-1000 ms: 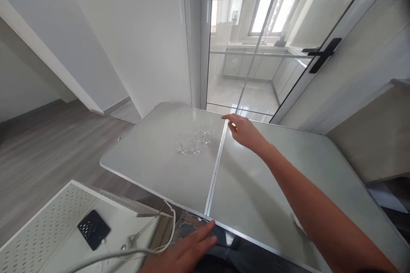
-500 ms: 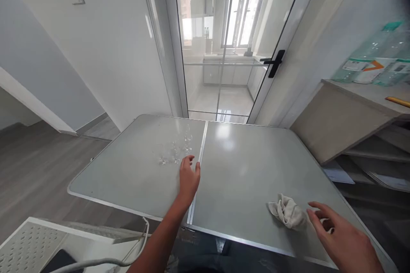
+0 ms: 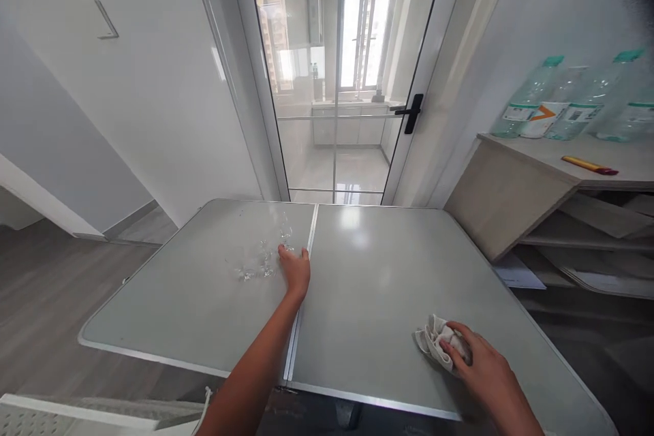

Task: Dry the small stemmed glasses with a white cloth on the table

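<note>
Several clear glasses (image 3: 264, 264), thin and hard to make out, stand on the left half of the folding table (image 3: 388, 300). My left hand (image 3: 295, 269) is beside the rearmost glass (image 3: 285, 226), thumb and fingers apart. Whether the fingertips touch that glass is hard to tell. On the right, near the front edge, a crumpled white cloth (image 3: 432, 342) lies on the table. My right hand (image 3: 483, 362) has its thumb and fingers closed around the cloth's right side, which they partly hide.
A metal seam (image 3: 306, 272) runs across the table's middle. Behind it stands a glass door (image 3: 311, 163) with a black handle. To the right, a wooden shelf unit (image 3: 531, 197) bears several plastic bottles (image 3: 577, 105) and a yellow stick-like packet (image 3: 587, 165). A white perforated rack (image 3: 30, 422) sits front left.
My right hand has moved left onto the cloth and taken hold of it. The left hand has come nearer the rearmost glass. The view has shifted to the right.
</note>
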{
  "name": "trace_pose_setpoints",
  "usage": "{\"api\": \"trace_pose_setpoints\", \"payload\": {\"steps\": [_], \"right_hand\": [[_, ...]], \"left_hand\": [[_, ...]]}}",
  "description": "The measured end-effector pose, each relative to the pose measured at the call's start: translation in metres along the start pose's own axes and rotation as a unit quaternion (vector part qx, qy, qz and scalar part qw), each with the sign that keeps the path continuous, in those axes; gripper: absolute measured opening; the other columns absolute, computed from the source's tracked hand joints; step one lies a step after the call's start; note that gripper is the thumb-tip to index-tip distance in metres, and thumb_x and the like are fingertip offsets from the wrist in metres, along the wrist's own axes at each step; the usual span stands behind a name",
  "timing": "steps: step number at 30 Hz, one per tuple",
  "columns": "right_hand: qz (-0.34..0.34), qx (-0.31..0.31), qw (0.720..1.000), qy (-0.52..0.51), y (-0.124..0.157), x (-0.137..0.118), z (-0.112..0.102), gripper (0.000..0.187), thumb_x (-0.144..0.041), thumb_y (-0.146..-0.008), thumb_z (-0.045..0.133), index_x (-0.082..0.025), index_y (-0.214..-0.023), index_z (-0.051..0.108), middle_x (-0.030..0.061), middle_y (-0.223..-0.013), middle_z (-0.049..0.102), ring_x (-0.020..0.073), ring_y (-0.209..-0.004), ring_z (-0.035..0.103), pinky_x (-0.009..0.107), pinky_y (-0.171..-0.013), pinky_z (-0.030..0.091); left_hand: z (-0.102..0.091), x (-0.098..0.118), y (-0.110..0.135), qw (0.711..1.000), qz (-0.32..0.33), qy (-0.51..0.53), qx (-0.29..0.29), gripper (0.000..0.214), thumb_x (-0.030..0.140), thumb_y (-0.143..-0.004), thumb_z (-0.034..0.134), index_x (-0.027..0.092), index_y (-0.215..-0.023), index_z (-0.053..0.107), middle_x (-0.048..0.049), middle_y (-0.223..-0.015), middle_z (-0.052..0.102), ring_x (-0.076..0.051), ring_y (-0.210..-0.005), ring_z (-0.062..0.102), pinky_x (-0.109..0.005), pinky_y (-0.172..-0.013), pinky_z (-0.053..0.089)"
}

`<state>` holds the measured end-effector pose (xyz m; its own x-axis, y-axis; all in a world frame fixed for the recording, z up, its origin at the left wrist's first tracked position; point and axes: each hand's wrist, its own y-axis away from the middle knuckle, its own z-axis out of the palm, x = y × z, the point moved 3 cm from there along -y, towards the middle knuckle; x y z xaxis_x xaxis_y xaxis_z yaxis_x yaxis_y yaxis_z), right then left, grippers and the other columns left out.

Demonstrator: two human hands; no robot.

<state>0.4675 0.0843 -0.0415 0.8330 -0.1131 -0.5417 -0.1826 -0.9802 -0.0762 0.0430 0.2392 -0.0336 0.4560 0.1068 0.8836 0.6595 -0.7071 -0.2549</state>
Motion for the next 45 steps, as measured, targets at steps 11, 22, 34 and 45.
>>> {"api": "trace_pose_setpoints", "payload": {"steps": [11, 22, 34, 45], "right_hand": [[0.11, 0.133, 0.946, -0.275, -0.016, -0.078, -0.012, 0.041, -0.063, -0.084, 0.062, -0.023, -0.078, 0.055, -0.0027, -0.064, 0.054, 0.0171, -0.06, 0.049, 0.025, -0.055, 0.039], [0.008, -0.176, 0.622, -0.763, -0.144, -0.206, 0.098, 0.023, -0.038, -0.083, 0.077, -0.023, -0.094, 0.065, -0.0006, -0.096, 0.068, 0.0155, -0.083, 0.06, 0.025, -0.075, 0.049], [-0.026, -0.223, 0.659, -0.718, -0.142, -0.183, 0.115, 0.043, -0.041, -0.074, 0.086, -0.025, -0.103, 0.06, -0.0059, -0.076, 0.057, 0.0107, -0.061, 0.047, 0.02, -0.055, 0.036], [-0.013, -0.45, 0.603, -0.658, -0.119, -0.195, 0.106, 0.043, -0.026, -0.062, 0.089, -0.019, -0.097, 0.065, -0.0006, -0.089, 0.067, 0.0144, -0.073, 0.06, 0.023, -0.064, 0.046]], "left_hand": [[0.015, 0.002, -0.013, 0.989, 0.001, 0.15, -0.006, 0.026, 0.035, -0.097, 0.05, 0.021, -0.119, 0.044, -0.0106, -0.117, 0.056, -0.024, -0.111, 0.058, -0.047, -0.104, 0.043], [0.041, 0.038, 0.047, 0.9, -0.05, 0.303, -0.309, 0.037, 0.05, -0.075, 0.079, 0.017, -0.076, 0.062, 0.002, -0.07, 0.061, -0.005, -0.043, 0.041, -0.02, -0.042, 0.038], [0.015, 0.041, 0.052, 0.905, -0.028, 0.368, -0.21, 0.032, 0.043, -0.081, 0.079, 0.02, -0.098, 0.062, 0.0074, -0.064, 0.053, -0.005, -0.046, 0.046, -0.017, -0.046, 0.04], [0.016, 0.04, 0.016, 0.9, -0.051, 0.357, -0.245, 0.033, 0.042, -0.077, 0.081, 0.021, -0.095, 0.063, 0.0077, -0.065, 0.052, -0.006, -0.047, 0.045, -0.017, -0.044, 0.036]]}}
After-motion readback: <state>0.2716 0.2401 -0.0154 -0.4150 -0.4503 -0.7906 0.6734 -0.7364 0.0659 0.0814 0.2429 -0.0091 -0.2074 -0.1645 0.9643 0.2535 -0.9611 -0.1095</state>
